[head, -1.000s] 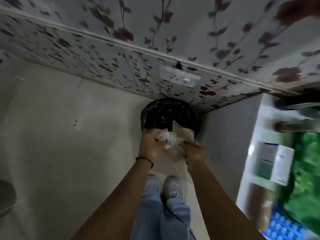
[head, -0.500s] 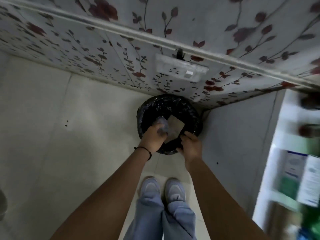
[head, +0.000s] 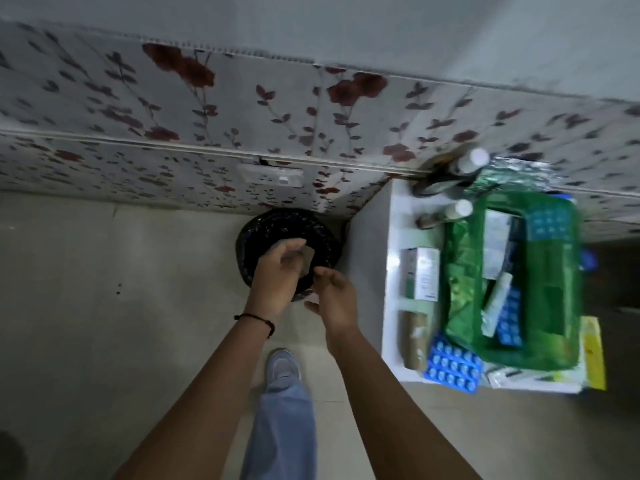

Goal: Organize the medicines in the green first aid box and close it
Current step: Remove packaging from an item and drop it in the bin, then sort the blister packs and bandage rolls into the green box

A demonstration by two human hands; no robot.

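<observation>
1. while both hands are held over the black-lined bin (head: 322,237) at the centre of the frame, nothing is gripped by either; the left hand (head: 277,271) is spread loosely above the bin's mouth, fingers apart, and the right hand (head: 334,294) is opened just beside it, palm turned up; a small tan scrap (head: 307,259) is seen inside the bin, apart from the fingers; waste from the sorting is judged to be what the bin is used for.
2. the green first aid box (head: 540,348) is found at the right of the frame, on a white table (head: 393,292) in the corner by the flowered wall (head: 242,109); it is left open, well apart from both hands, so the closing step is not yet done.
3. inside the box a white tube (head: 497,303), blue blister strips (head: 509,323) and a pale carton (head: 495,244) are laid loosely; full order is judged not yet reached.
4. outside the box, on the table, a white-and-green carton (head: 422,273), a tan roll (head: 415,337), a blue blister pack (head: 452,363) and two white-capped bottles (head: 459,207) are left, presumably awaiting packing.
5. print is present on the cartons, but it is too blurred to be read; no brand can be told.
</observation>
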